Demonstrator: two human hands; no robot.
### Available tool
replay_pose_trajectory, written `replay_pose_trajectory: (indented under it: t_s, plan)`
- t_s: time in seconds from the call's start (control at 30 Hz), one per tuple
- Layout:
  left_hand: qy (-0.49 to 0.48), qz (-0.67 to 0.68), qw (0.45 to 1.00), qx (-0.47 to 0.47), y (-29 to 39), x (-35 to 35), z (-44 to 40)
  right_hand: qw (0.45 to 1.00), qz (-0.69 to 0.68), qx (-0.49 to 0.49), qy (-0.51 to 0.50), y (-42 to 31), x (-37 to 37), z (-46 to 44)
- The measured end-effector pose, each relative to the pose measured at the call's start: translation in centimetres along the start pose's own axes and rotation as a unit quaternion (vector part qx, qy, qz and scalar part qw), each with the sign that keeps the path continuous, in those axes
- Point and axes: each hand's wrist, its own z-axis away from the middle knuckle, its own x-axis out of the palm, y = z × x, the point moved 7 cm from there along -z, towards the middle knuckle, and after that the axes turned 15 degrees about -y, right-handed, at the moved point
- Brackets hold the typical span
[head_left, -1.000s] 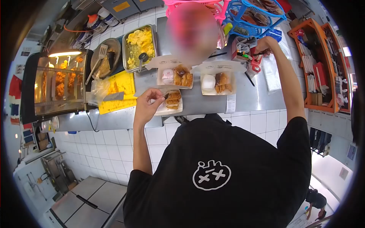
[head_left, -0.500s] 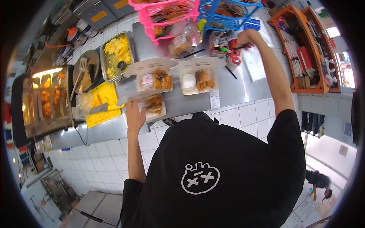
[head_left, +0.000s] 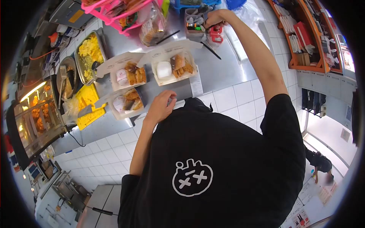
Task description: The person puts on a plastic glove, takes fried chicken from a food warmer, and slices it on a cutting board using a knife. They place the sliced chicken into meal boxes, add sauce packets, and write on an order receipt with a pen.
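Observation:
My right hand is at the far side of the counter, over the edge of a grey bin of small items. Its fingers are curled, and what they grip is hidden. Just below it sits a red object whose kind I cannot make out. Near the counter's front edge hovers my left hand, loosely curled with a gap between thumb and fingers. Three open food boxes lie nearby: the right box, the middle box and the front box. Each holds fried pieces and a round wrapped item.
A metal tray of yellow food, a pan, a yellow board and a lit glass cabinet stand left. Pink basket behind; black sticks and a receipt on the counter. Another person is far right.
My left hand has left the front box and moved right. My right hand stays by the grey bin. The view has shifted, so the counter items appear farther left and higher.

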Motion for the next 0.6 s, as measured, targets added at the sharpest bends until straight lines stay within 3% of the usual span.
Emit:
replay_pose_trajectory:
  t_s: [0.1,0.2,0.33,0.37,0.43,0.53,0.6]
  plan:
    - [-0.019,-0.024,1.000,0.004,-0.4,2.7,-2.5,0.999,0.000,0.020,0.031,2.0,0.5,-2.7]
    - [-0.003,-0.052,0.998,0.021,-1.6,5.5,-4.8,0.993,-0.012,-0.083,0.083,3.8,0.7,-4.3]
    - [0.011,-0.079,0.997,-0.008,-3.8,8.9,-7.2,0.959,-0.154,-0.199,0.130,5.6,2.8,-6.1]
    - [0.021,-0.078,0.997,-0.013,-4.0,9.1,-7.7,0.946,-0.138,-0.207,0.208,5.6,3.4,-5.7]
    - [0.036,-0.072,0.996,-0.026,-4.2,9.6,-7.9,0.903,-0.109,-0.217,0.356,5.4,6.0,-4.3]
    - [0.058,-0.056,0.996,-0.043,-4.4,9.7,-8.0,0.919,-0.176,-0.114,0.335,5.0,10.8,-2.1]
    - [0.074,-0.053,0.995,-0.052,-4.4,9.6,-8.0,0.897,-0.178,-0.105,0.391,4.7,12.7,-2.7]
